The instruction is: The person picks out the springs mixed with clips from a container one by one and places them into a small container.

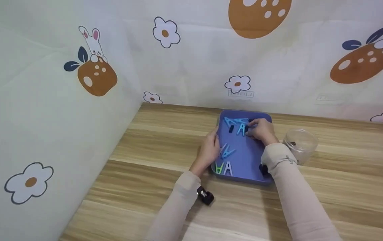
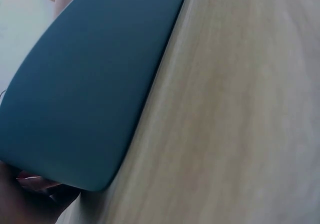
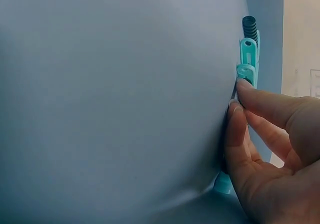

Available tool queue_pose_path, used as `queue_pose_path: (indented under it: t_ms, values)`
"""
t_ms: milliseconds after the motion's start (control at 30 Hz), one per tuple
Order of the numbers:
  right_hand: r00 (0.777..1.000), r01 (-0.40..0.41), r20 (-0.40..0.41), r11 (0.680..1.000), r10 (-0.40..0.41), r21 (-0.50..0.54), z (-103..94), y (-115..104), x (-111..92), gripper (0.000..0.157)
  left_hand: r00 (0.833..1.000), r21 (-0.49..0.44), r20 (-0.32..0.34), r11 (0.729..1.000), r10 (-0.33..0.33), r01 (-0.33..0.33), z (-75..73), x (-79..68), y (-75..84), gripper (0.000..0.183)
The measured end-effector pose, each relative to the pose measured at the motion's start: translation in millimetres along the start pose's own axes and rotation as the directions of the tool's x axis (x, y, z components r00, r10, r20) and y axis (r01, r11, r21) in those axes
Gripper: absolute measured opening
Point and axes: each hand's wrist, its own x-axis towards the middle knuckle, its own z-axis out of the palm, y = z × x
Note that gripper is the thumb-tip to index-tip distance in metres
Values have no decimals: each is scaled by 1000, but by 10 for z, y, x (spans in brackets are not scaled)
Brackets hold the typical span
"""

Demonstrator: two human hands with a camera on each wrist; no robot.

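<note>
A blue tray (image 1: 246, 154) lies on the table, and my left hand (image 1: 208, 147) grips its left rim; the left wrist view shows the tray's outer wall (image 2: 90, 83). My right hand (image 1: 261, 130) reaches into the far right part, pinching a small black piece (image 1: 247, 129) mostly hidden by the fingertips. Right beside those fingertips is a light-blue clothespin (image 1: 241, 129). Two more blue clothespins (image 1: 229, 121) are near the far wall, with a loose black ribbed piece (image 3: 249, 26) close by. Nearer the left hand lie another blue clothespin (image 1: 228, 152), a green one (image 1: 219, 168) and a pale lilac one (image 1: 228, 168).
A clear round plastic jar (image 1: 307, 147) stands to the right of the tray, beside the right sleeve, with a small dark bit inside. Behind the wooden table (image 1: 164, 134) rises a printed cloth wall (image 1: 191, 60), which also runs along the left side.
</note>
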Motion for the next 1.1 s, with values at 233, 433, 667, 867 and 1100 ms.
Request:
queue_pose_path:
  t_ms: [233,433,667,867,1100]
  values:
    - [1000,0,-1,999,0,49,-13,11,14,41,1000,-28,15,999,-26,26,12,18,-10,47]
    - [1000,11,12,999,-12,48,-47,-22,-12,42,1000,9,8,1000,-27,27,-15,-1,26,47]
    - [999,8,30,998,-10,67,-49,-42,-32,42,1000,46,-14,999,-26,26,1,-10,21,46]
    - [999,10,37,996,-14,94,-47,-65,-78,43,999,25,-27,1000,17,-16,-7,-18,35,45]
    - [999,15,39,998,-18,68,-55,-115,-155,44,1000,6,-14,1000,13,-13,-10,0,30,45]
